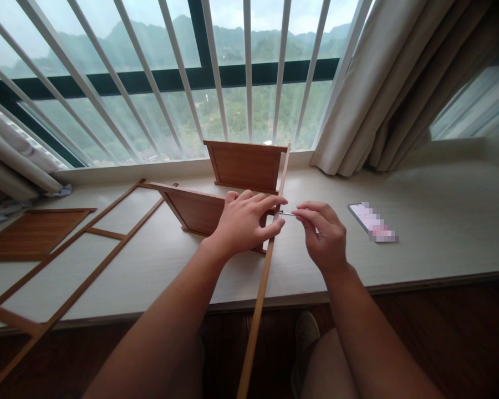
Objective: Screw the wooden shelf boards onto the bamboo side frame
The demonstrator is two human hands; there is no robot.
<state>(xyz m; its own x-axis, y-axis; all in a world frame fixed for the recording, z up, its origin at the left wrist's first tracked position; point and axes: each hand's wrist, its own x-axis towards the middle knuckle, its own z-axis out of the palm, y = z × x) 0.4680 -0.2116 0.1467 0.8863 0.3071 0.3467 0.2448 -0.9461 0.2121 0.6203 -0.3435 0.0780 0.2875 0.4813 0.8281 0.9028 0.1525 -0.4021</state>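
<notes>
My left hand grips a long thin wooden rail where it meets a brown wooden shelf panel, fingers wrapped round the joint. My right hand is pinched on a small metal screw or pin, its tip pointing at the rail beside my left fingers. A second wooden panel stands upright behind, joined to the same rail near the window.
A ladder-like wooden side frame lies flat on the pale sill at left, with another slatted panel beside it. A phone lies at right. White window bars and curtains stand behind. My knees and a shoe show below.
</notes>
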